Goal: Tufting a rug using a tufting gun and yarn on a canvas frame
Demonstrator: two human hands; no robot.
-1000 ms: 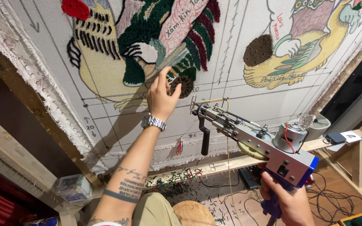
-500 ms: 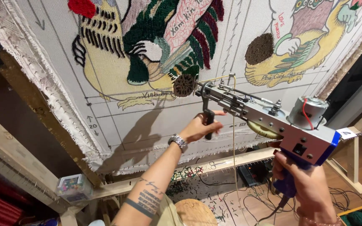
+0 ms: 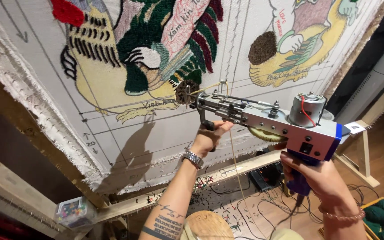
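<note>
I hold a metal tufting gun (image 3: 263, 119) with a blue rear and a small motor on top, its needle end against a brown tufted patch (image 3: 186, 91) on the stretched white cloth (image 3: 125, 133). My left hand (image 3: 210, 137), with a wristwatch, grips the gun's black front handle. Lower down, my right hand (image 3: 315, 175) is closed around the blue rear grip. A yellow yarn strand (image 3: 236, 169) runs down from the gun. The cloth bears colourful tufted bird-like figures in green, yellow, red and pink.
A wooden frame (image 3: 32, 138) holds the cloth, with a lower rail (image 3: 227, 171) carrying scissors and yarn scraps. A clear box of small bits (image 3: 74, 212) rests on the rail at left. Cables cover the floor, green yarn balls (image 3: 383, 213) lie at right.
My left hand has dropped from the cloth and taken the gun's front handle. The gun has risen and moved left until its needle meets the brown patch.
</note>
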